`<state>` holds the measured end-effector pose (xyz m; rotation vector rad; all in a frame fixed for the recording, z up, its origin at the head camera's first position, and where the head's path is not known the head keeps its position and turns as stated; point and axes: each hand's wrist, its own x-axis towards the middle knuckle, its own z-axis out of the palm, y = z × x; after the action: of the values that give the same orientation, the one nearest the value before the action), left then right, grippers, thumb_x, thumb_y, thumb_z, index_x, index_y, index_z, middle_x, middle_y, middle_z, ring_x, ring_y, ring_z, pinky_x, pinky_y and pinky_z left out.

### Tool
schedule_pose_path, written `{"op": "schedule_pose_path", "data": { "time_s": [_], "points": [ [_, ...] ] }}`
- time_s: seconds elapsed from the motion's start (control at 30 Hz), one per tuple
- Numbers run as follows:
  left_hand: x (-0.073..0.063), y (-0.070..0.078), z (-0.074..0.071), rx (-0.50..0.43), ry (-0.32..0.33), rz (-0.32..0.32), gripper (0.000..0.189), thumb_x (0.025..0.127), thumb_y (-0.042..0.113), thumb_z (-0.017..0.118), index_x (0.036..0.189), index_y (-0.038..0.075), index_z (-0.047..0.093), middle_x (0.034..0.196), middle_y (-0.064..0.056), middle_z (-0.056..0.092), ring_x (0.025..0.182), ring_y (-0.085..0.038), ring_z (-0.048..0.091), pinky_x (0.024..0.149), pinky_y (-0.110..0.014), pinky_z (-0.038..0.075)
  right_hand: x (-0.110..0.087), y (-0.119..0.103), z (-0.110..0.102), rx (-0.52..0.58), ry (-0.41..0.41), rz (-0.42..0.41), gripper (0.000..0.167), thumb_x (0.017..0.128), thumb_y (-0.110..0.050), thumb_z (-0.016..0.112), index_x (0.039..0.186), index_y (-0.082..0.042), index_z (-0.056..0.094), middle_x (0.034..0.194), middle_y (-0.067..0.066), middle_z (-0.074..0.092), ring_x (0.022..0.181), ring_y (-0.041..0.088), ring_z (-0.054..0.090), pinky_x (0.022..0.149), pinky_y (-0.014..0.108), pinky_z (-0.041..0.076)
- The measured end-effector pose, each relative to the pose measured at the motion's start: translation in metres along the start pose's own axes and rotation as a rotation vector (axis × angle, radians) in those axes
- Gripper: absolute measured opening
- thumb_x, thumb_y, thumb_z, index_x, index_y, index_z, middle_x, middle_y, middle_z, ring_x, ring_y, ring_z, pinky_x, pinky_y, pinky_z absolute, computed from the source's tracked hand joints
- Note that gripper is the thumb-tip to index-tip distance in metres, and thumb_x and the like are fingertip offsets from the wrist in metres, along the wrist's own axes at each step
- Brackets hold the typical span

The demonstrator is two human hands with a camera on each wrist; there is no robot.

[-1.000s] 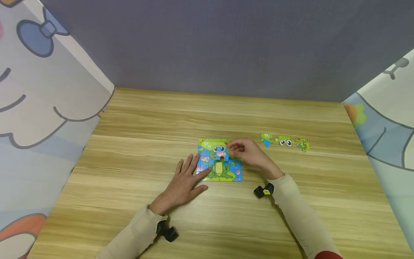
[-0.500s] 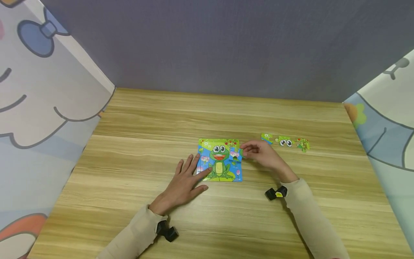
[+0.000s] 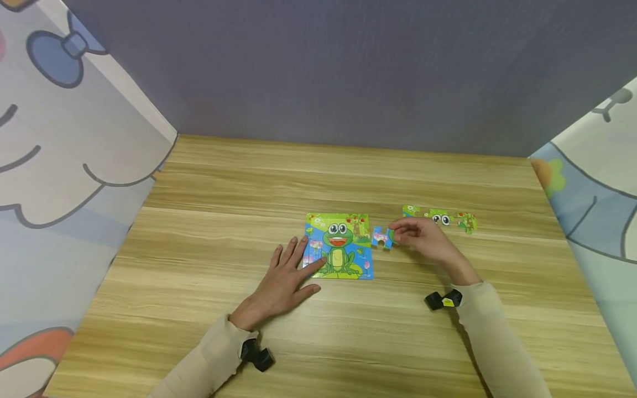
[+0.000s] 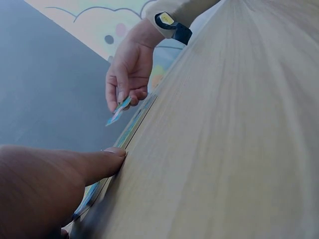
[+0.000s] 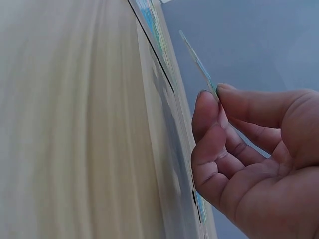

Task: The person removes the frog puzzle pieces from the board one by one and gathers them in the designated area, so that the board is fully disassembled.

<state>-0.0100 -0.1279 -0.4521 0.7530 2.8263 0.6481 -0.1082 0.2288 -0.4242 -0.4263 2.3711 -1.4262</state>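
My right hand (image 3: 423, 237) pinches a thin jigsaw piece (image 3: 381, 237) between thumb and fingers, just right of the frog puzzle. Blue with pink flowers and a bit of green, the piece shows edge-on above the table in the right wrist view (image 5: 199, 64). My left hand (image 3: 283, 279) lies with fingers spread, its fingertips on the left and lower part of the frog puzzle board (image 3: 358, 257). A smiling green frog fills the board's middle. In the left wrist view the left thumb (image 4: 102, 167) touches the board's edge.
Several loose jigsaw pieces lie in a row to the right: a green and blue one (image 3: 410, 210), one with frog eyes (image 3: 440, 217) and one with a tree (image 3: 466, 221). A grey panel (image 3: 348, 72) rises behind the wooden table (image 3: 239, 182).
My right hand has carried the jigsaw piece rightward, from over the frog's face to beyond the board's right side. The left hand has stayed in place.
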Motion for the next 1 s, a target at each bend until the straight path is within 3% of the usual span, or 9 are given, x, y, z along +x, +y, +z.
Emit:
{"op": "schedule_pose_path", "data": {
  "time_s": [0.23, 0.5, 0.8, 1.0],
  "points": [
    [0.001, 0.001, -0.001, -0.005, -0.007, -0.001, 0.054, 0.101, 0.047, 0.053, 0.151, 0.029, 0.047, 0.17, -0.018, 0.009, 0.158, -0.041, 0.007, 0.121, -0.067, 0.01, -0.008, 0.005, -0.011, 0.015, 0.005, 0.012, 0.027, 0.095, 0.001, 0.062, 0.12, 0.01, 0.064, 0.11, 0.029, 0.067, 0.087, -0.002, 0.065, 0.075, 0.019, 0.057],
    [0.001, 0.002, -0.002, -0.013, -0.014, -0.009, 0.053, 0.101, 0.047, 0.053, 0.151, 0.029, 0.047, 0.17, -0.018, 0.008, 0.158, -0.04, 0.006, 0.122, -0.067, 0.009, -0.016, 0.013, -0.023, -0.015, 0.025, -0.015, 0.027, 0.095, 0.001, 0.063, 0.121, 0.011, 0.064, 0.109, 0.023, 0.07, 0.087, -0.005, 0.066, 0.075, 0.018, 0.057],
    [0.001, 0.001, -0.002, -0.016, -0.016, -0.011, 0.054, 0.101, 0.047, 0.053, 0.151, 0.03, 0.046, 0.17, -0.018, 0.008, 0.158, -0.04, 0.005, 0.122, -0.067, 0.009, -0.025, 0.02, -0.037, 0.006, 0.034, -0.015, 0.028, 0.095, 0.005, 0.06, 0.12, 0.017, 0.061, 0.1, -0.021, 0.066, 0.088, -0.007, 0.065, 0.075, 0.014, 0.055],
    [0.0, 0.001, -0.002, -0.016, -0.02, -0.015, 0.054, 0.101, 0.047, 0.053, 0.151, 0.029, 0.046, 0.17, -0.017, 0.007, 0.158, -0.04, 0.005, 0.122, -0.067, 0.008, -0.026, 0.024, -0.042, -0.017, 0.044, -0.026, 0.026, 0.094, 0.005, 0.061, 0.117, 0.017, 0.063, 0.1, -0.022, 0.066, 0.086, -0.008, 0.065, 0.074, 0.013, 0.055]
  ]
}}
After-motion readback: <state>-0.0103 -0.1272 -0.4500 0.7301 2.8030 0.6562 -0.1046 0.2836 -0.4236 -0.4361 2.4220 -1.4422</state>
